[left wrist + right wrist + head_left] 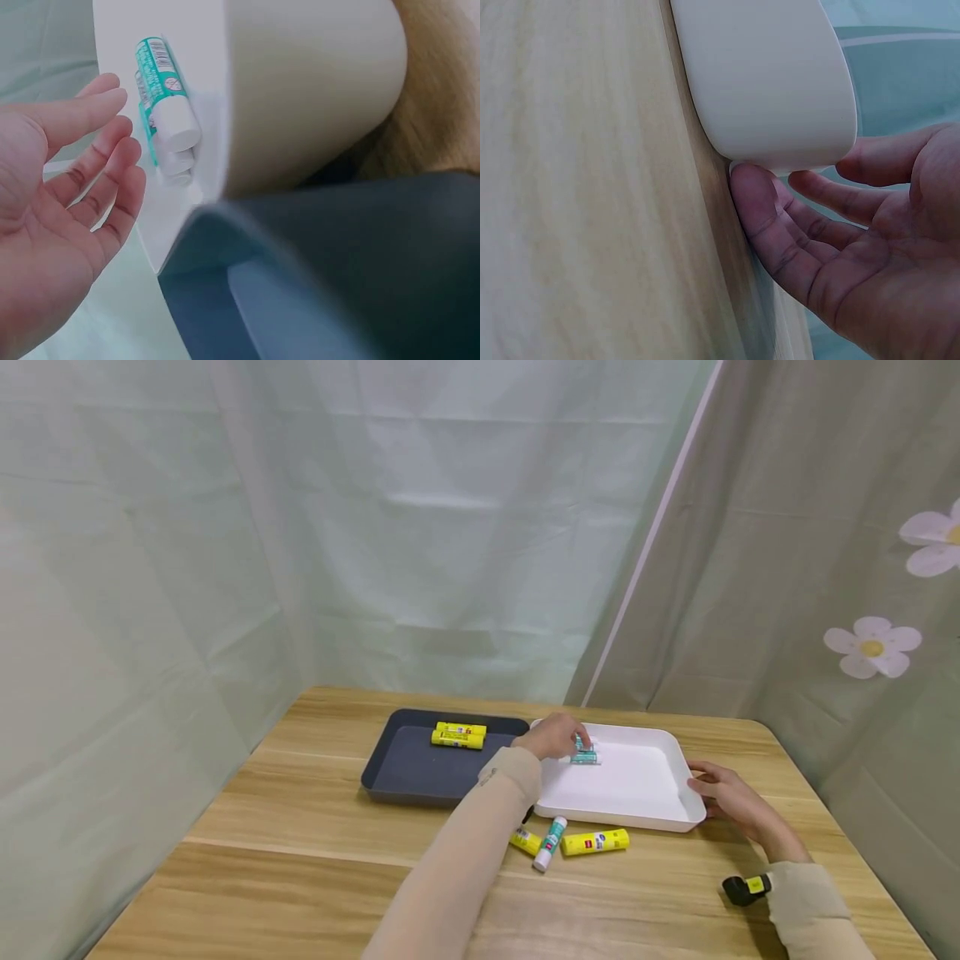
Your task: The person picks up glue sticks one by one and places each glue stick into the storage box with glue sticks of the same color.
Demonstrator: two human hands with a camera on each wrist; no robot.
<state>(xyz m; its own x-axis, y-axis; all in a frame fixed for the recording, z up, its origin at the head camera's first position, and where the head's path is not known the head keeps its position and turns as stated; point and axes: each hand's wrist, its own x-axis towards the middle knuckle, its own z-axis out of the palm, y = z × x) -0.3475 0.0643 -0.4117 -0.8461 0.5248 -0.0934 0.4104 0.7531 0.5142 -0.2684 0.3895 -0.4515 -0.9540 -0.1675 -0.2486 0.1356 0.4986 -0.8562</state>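
My left hand (555,737) is over the left part of the white tray (637,777), its fingers loosely bent and holding nothing. Just beyond its fingertips, teal-and-white glue sticks (166,94) lie side by side in that tray. At the tray's right end, my right hand (731,795) holds the edge, thumb at the rim and fingers against the outer wall (772,90). Two yellow glue sticks (457,740) lie in the dark grey tray (405,768), which stands against the white one on the left.
In front of the trays on the wooden table (300,860) lie a teal glue stick (551,843), a yellow one (596,842) and another yellow one (527,841) partly behind the left forearm. Curtains (450,527) hang behind and beside the table.
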